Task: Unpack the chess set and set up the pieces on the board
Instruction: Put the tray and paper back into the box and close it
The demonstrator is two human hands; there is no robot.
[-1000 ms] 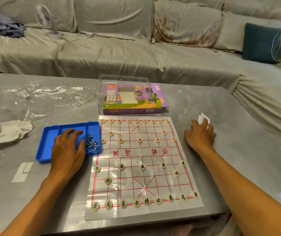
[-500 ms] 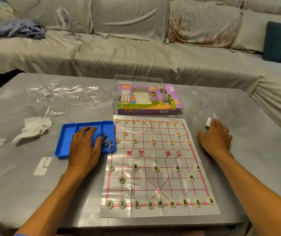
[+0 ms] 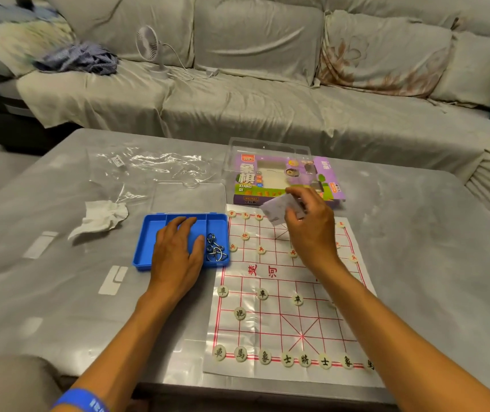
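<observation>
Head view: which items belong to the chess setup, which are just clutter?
Job:
- board sheet with pieces
- purple box
- clear lid
- paper slip held in right hand

Lying about:
- blue tray under left hand, metal rings in it
- tissue
- plastic wrap
- fan

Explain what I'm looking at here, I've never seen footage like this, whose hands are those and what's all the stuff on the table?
There is no machine: a person wears a camera on the head, looking down at their own two hands. On the grey table lies a Chinese chess board with round pieces set out along both ends. Behind it is the purple game box. The left hand rests flat on a blue tray that holds metal rings. The right hand holds a small paper slip above the board. A crumpled tissue and a clear plastic bag lie to the left.
</observation>
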